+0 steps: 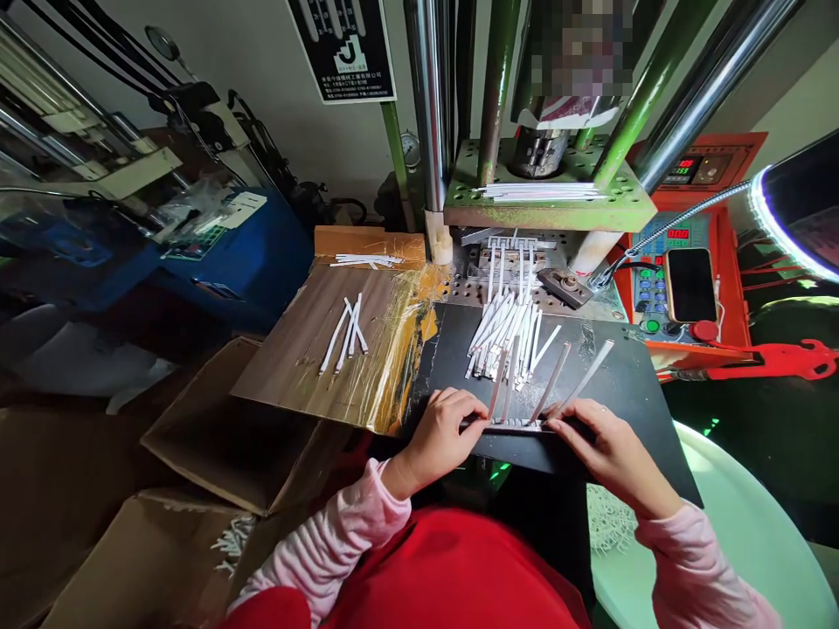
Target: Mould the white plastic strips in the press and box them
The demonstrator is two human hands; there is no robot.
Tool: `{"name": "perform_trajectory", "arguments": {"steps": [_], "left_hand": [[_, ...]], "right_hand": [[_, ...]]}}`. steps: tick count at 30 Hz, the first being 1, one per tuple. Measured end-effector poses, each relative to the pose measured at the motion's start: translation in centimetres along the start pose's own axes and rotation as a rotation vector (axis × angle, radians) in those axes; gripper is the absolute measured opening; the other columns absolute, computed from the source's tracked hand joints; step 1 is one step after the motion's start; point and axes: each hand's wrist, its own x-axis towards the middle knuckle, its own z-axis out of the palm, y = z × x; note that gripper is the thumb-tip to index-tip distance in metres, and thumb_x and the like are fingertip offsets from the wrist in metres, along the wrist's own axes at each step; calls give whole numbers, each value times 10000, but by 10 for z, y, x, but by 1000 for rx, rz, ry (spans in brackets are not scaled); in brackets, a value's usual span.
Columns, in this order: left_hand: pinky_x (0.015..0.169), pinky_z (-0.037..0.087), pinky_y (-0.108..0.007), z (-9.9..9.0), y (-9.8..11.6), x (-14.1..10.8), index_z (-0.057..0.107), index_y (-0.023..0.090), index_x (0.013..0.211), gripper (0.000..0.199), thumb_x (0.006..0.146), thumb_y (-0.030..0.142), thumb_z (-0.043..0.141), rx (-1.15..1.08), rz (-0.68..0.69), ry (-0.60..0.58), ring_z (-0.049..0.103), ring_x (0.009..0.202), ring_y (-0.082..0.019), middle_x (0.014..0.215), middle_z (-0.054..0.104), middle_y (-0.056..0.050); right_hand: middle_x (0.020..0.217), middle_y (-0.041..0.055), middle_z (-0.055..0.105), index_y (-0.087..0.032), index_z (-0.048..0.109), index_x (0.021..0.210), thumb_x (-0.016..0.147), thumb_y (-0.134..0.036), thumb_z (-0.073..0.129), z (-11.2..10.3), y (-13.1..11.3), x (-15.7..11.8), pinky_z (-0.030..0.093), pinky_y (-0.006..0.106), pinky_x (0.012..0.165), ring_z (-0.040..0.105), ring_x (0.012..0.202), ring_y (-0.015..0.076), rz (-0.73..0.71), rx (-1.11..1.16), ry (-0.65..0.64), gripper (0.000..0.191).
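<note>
My left hand (pixel 449 434) pinches the left end of a narrow metal strip (pixel 517 423) at the front of the black board (pixel 433 376). The strip's right end is between the thumb and fingers of my right hand (pixel 593 437). Several thin pale strips (pixel 549 384) stand up and lean from this strip. Just beyond lies a loose pile of white strips (pixel 502 336). Behind the pile, more white strips reach back to a metal fixture (pixel 517 249) on the press bed.
The press's green plate (pixel 551 217) hangs above the bed. White strips (pixel 345 336) lie on the wooden board (pixel 281 349) at left. A control box with a phone (pixel 690 284), a lamp and a pale green tub (pixel 734 498) are right; cardboard boxes (pixel 216 437) stand lower left.
</note>
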Motion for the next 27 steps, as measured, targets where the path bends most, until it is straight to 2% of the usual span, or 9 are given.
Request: {"name": "perform_trajectory", "arguments": {"steps": [4, 8, 11, 15, 18, 23, 27], "left_hand": [[799, 390, -309, -1, -1, 1, 655, 189, 798, 128, 826, 81, 719, -25, 10, -6, 638, 836, -169, 848, 734, 12], [793, 385, -314, 2, -1, 0, 648, 191, 798, 126, 845, 83, 692, -21, 11, 28, 641, 834, -169, 844, 735, 11], [793, 383, -320, 3, -1, -2, 647, 192, 799, 122, 862, 93, 678, -17, 16, 35, 642, 827, -167, 842, 735, 13], [829, 397, -332, 1, -4, -5, 676, 191, 924, 131, 828, 158, 759, 12, 21, -13, 635, 914, -193, 945, 740, -8], [842, 399, -351, 0, -7, -3, 696, 194, 988, 249, 779, 228, 826, 106, 11, -71, 610, 961, -223, 1002, 723, -31], [855, 389, -357, -5, -11, 9, 714, 204, 931, 124, 829, 220, 782, 162, -20, -99, 596, 958, -209, 961, 712, -21], [856, 384, -360, -13, -18, 13, 708, 209, 931, 91, 851, 198, 751, 171, -32, -63, 590, 977, -202, 982, 705, -17]], "right_hand": [[788, 3, 646, -242, 601, 853, 981, -343, 534, -6, 0, 9, 460, 308, 675, 584, 730, 169, -54, -40, -82, 176], [811, 19, 661, -243, 607, 867, 986, -346, 516, 0, -3, 6, 475, 323, 693, 597, 747, 179, -38, -40, -55, 182], [848, 35, 699, -245, 623, 873, 974, -360, 533, 2, -3, -3, 501, 337, 726, 637, 783, 194, 13, 15, 4, 178], [1019, 49, 747, -256, 676, 1021, 945, -443, 557, -13, 8, 1, 552, 345, 832, 698, 926, 220, 158, 135, -38, 235], [1125, 57, 745, -259, 679, 1120, 923, -477, 534, -23, 23, 27, 552, 400, 894, 702, 1011, 263, 296, 35, 15, 328], [1117, 64, 753, -244, 706, 1110, 882, -413, 509, -25, 37, 85, 542, 434, 894, 701, 994, 283, 208, -40, -23, 345], [1007, 79, 764, -225, 726, 1101, 886, -471, 537, -38, 51, 123, 538, 394, 770, 684, 777, 243, 275, -106, 204, 377]]}}
